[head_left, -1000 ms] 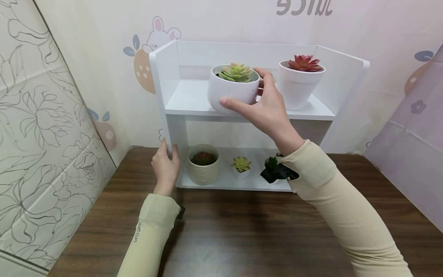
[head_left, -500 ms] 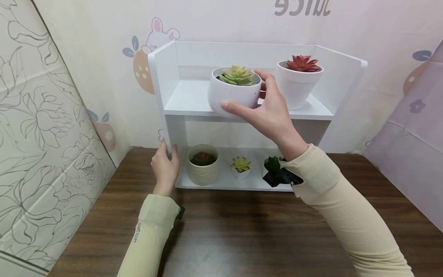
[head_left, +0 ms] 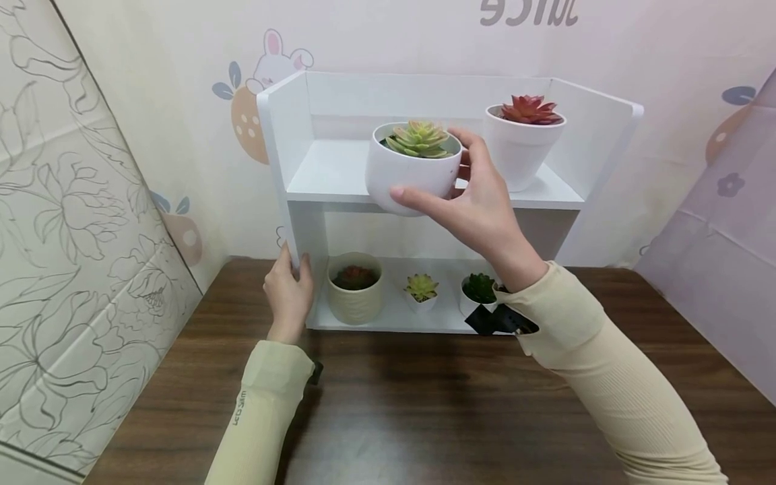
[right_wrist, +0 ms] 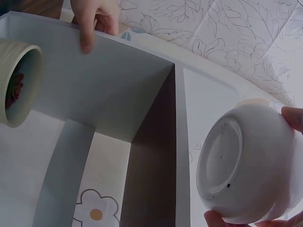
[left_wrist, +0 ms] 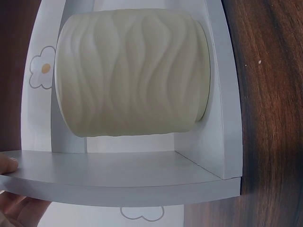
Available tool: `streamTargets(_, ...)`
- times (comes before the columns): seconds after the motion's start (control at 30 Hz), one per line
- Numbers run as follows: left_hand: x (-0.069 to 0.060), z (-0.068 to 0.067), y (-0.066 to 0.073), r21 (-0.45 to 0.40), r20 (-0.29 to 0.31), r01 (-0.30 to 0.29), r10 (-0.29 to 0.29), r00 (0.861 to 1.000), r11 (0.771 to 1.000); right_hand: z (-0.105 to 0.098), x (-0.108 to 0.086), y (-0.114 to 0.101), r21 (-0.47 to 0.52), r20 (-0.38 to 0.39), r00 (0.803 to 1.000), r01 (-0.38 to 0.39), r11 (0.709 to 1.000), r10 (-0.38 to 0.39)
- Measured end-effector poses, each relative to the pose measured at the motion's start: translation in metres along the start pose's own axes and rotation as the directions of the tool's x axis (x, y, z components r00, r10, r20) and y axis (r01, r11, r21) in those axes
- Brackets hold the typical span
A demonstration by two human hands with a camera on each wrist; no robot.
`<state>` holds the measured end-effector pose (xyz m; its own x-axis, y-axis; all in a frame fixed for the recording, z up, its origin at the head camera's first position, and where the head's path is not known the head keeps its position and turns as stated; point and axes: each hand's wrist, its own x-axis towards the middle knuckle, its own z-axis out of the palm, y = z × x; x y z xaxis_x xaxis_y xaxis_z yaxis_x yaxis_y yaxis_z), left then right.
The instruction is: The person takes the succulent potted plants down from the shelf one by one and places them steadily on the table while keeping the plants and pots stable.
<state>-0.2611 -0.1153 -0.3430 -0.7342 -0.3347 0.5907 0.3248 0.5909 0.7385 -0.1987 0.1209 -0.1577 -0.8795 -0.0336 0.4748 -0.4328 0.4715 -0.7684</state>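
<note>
My right hand [head_left: 488,209] grips a round white pot [head_left: 412,176] with a yellow-green succulent, thumb on its front and fingers round its right side. The pot is in front of the upper board's edge, and the right wrist view shows the underside of the white pot [right_wrist: 251,161] off the board. At the left side panel of the white shelf [head_left: 277,141], my left hand [head_left: 289,293] pinches the panel's front edge; the left wrist view shows its thumb and fingers on either side of the panel [left_wrist: 118,189].
A tapered white pot [head_left: 521,151] with a red succulent stands on the upper board, right of my right hand. On the lower board stand a cream ribbed pot [head_left: 356,300], a small pot with a yellow-green succulent [head_left: 422,289] and a pot with a dark green succulent [head_left: 479,289].
The white pot and my right hand have come slightly down, rightward and toward the camera. More of the dark green succulent shows below the wrist. The left hand keeps its place on the panel.
</note>
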Motion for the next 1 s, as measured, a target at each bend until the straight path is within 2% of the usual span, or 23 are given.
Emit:
streamTargets(0.43,0.002,0.0,0.002,-0.001,0.012,0.005,-0.005,1.0,1.0,-0.006,-0.006,0.001,-0.009,0.005,1.0,-0.021,1.0,0.021)
streamTargets(1.0,0.0,-0.001,0.001,-0.003,0.007,0.005,-0.005,1.0,1.0,-0.007,-0.014,0.005,-0.005,0.024,1.0,-0.001,1.0,0.001)
